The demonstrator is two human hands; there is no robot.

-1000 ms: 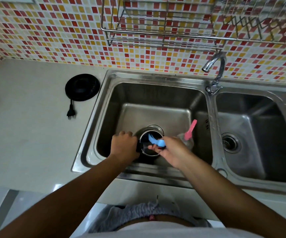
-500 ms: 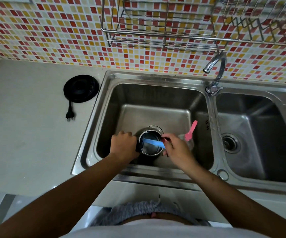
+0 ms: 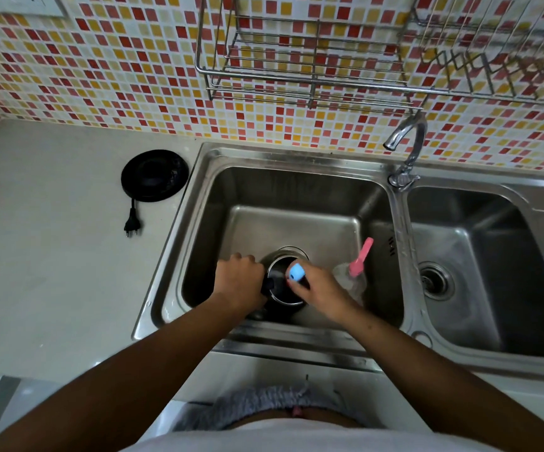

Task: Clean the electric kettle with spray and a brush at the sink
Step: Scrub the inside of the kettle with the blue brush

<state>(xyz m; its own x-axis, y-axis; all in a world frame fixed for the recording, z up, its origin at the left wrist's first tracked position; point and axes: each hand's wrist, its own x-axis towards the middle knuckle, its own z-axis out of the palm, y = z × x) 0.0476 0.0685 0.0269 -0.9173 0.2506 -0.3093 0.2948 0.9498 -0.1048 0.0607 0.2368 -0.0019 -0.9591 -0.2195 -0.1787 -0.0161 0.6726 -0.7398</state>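
Note:
The steel electric kettle (image 3: 280, 282) stands upright in the left basin of the sink (image 3: 296, 158), its mouth open towards me. My left hand (image 3: 239, 282) is closed around the kettle's black handle on its left side. My right hand (image 3: 316, 288) grips a blue brush (image 3: 296, 271). The brush handle's end points up at me, and its head is down inside the kettle, hidden. A clear spray bottle with a pink trigger (image 3: 357, 265) stands in the basin just right of my right hand.
The kettle's black base (image 3: 155, 174) with its cord and plug (image 3: 132, 225) lies on the pale counter left of the sink. A tap (image 3: 407, 145) stands between the two basins. The right basin (image 3: 479, 272) has a drain. A wire rack (image 3: 306, 60) hangs on the tiled wall.
The brush went from lying across the kettle's mouth to standing on end inside it, as my right hand turned over the opening. My left hand stayed on the handle.

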